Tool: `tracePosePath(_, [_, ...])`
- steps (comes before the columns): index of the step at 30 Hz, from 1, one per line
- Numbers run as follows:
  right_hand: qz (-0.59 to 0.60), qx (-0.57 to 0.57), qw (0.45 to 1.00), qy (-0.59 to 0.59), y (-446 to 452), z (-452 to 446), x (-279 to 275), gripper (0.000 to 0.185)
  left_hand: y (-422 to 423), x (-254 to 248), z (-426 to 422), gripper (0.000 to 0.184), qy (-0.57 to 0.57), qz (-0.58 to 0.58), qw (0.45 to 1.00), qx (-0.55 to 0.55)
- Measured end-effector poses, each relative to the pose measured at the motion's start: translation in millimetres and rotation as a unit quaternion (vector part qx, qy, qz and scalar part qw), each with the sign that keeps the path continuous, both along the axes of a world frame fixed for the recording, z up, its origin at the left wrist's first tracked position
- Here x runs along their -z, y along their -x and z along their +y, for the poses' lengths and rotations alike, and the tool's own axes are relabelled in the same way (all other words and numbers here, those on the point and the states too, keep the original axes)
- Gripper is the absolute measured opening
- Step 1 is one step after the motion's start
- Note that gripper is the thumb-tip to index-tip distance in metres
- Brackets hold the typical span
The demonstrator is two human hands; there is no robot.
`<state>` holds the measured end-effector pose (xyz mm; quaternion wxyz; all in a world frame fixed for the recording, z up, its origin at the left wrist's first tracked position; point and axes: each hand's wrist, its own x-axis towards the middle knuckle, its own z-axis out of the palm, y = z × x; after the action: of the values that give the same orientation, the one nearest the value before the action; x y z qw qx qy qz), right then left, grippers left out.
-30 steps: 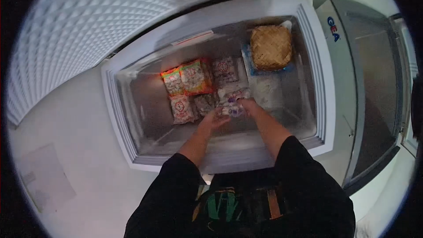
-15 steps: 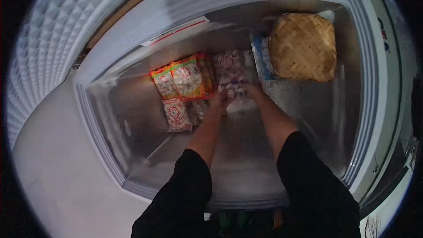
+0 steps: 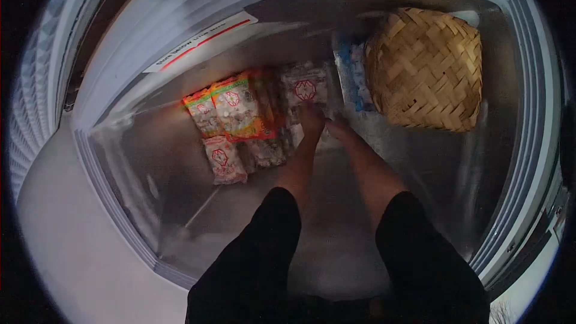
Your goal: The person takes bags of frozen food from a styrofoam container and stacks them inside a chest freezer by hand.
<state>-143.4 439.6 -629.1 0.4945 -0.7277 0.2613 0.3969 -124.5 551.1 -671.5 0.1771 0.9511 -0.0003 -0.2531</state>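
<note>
Deep in a chest freezer, my left hand [image 3: 312,121] is over the lower part of a clear pack [image 3: 305,89] with a red emblem. Close beside it, on the right, is my right hand [image 3: 337,129], its fingertips near my left wrist. Blur and dim light hide the fingers of both hands, so their grip cannot be made out. Left of my hands lie orange-edged packs [image 3: 237,108] of pale pieces. A smaller pack [image 3: 224,159] with a red emblem lies below them, with another clear pack [image 3: 267,152] beside it.
A woven bamboo basket [image 3: 426,69] stands at the freezer's back right. Blue-and-white packaging [image 3: 354,78] shows along its left side. A white label [image 3: 201,42] with a red line is on the back wall. The raised freezer rim [image 3: 117,204] surrounds my arms.
My hands have drawn closer together, the left moving up and right onto the clear pack. The view has shifted, and the basket appears larger.
</note>
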Motion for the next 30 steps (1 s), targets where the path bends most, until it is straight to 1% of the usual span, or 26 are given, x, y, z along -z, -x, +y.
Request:
tracePosePath(1, [-0.002, -0.001, 1.0, 0.003, 0.8, -4.5, -6.6, 0.055, -7.6, -15.3, -0.1, 0.039, 0.057, -0.016, 0.997, -0.044])
tracePosePath(2, [-0.018, -0.037, 0.997, 0.066, 1.5, -10.6, -14.5, 0.055, -5.0, -20.1, 2.5, 0.042, -0.003, -0.158, 0.979, 0.131])
tracePosePath(3, [-0.033, -0.072, 0.988, 0.13, 4.9, -15.8, -18.9, 0.056, -0.9, -20.9, 3.5, 0.045, -0.064, -0.292, 0.907, 0.298])
tracePosePath(4, [-0.033, -0.074, 0.988, 0.135, 9.3, -18.9, -18.6, 0.056, 3.6, -10.4, 4.9, 0.045, -0.06, -0.294, 0.907, 0.295])
tracePosePath(6, [-0.078, -0.138, 0.983, 0.088, 16.7, -21.5, -17.9, 0.058, 8.9, 8.5, 7.1, 0.056, 0.085, -0.288, 0.896, 0.326])
tracePosePath(7, [-0.078, -0.139, 0.983, 0.092, 16.0, -21.1, -29.4, 0.058, 2.8, -1.7, 4.4, 0.056, 0.088, -0.29, 0.896, 0.324])
tracePosePath(8, [-0.091, -0.156, 0.978, 0.109, 16.5, -20.9, -41.0, 0.058, -2.9, -11.8, 2.3, 0.059, -0.013, -0.172, 0.926, 0.337])
tracePosePath(9, [-0.103, -0.172, 0.972, 0.124, 18.1, -21.4, -48.7, 0.058, -2.8, -7.5, 3.1, 0.061, -0.113, -0.047, 0.931, 0.343])
tracePosePath(10, [-0.097, -0.171, 0.973, 0.125, 20.0, -23.8, -49.9, 0.058, -1.5, -3.4, 3.8, 0.061, -0.11, -0.043, 0.931, 0.345])
tracePosePath(12, [-0.075, -0.127, 0.987, 0.071, 23.5, -26.0, -50.3, 0.057, 2.0, 10.4, 10.3, 0.054, -0.186, -0.128, 0.935, 0.274])
tracePosePath(13, [-0.076, -0.126, 0.987, 0.07, 22.3, -25.3, -49.1, 0.057, -2.4, 17.4, 16.3, 0.054, -0.186, -0.128, 0.935, 0.275])
tracePosePath(15, [-0.016, -0.184, 0.979, 0.09, 20.2, -25.3, -48.2, 0.056, -14.2, 26.0, 32.5, 0.054, -0.026, -0.155, 0.954, 0.255])
tracePosePath(17, [-0.028, -0.185, 0.98, 0.073, 21.4, -23.3, -52.1, 0.055, -21.5, 34.0, 48.6, 0.055, 0.135, -0.177, 0.948, 0.227])
tracePosePath(19, [-0.042, -0.185, 0.98, 0.054, 22.0, -17.6, -50.7, 0.055, -24.4, 23.3, 50.9, 0.055, 0.212, -0.186, 0.936, 0.211])
tracePosePath(20, [-0.049, -0.19, 0.979, 0.059, 22.0, -13.3, -49.8, 0.055, -22.5, 17.8, 48.8, 0.052, 0.122, -0.198, 0.938, 0.256])
tracePosePath(21, [-0.057, -0.195, 0.977, 0.064, 21.8, -10.6, -48.7, 0.054, -22.3, 1.6, 42.6, 0.05, 0.03, -0.209, 0.931, 0.299])
tracePosePath(23, [-0.055, -0.213, 0.974, 0.061, 18.8, -8.6, -51.3, 0.054, -16.2, -26.5, 30.4, 0.048, -0.151, -0.222, 0.886, 0.377])
tracePosePath(24, [-0.055, -0.23, 0.97, 0.057, 18.1, -7.8, -52.6, 0.054, -11.1, -34.6, 28.7, 0.048, -0.24, -0.226, 0.849, 0.412])
tracePosePath(25, [-0.056, -0.228, 0.97, 0.055, 19.2, -6.1, -53.3, 0.054, -1.4, -33.1, 33.1, 0.048, -0.242, -0.227, 0.848, 0.414])
tracePosePath(27, [-0.096, -0.267, 0.951, 0.123, 22.3, -5.6, -50.8, 0.049, 17.6, -25.4, 41.5, 0.055, -0.223, -0.154, 0.886, 0.376])
tracePosePath(28, [-0.097, -0.265, 0.952, 0.121, 35.6, -8.0, -16.7, 0.049, 23.5, -13.7, 49.3, 0.055, -0.225, -0.154, 0.885, 0.379])
tracePosePath(29, [-0.124, -0.198, 0.971, 0.051, 56.6, -9.9, 37.4, 0.044, 28.4, -4.3, 60.2, 0.054, -0.248, -0.161, 0.893, 0.34])
tracePosePath(30, [-0.138, -0.163, 0.977, 0.013, 60.4, -8.4, 35.4, 0.042, 30.0, -9.3, 64.4, 0.054, -0.261, -0.163, 0.896, 0.321])
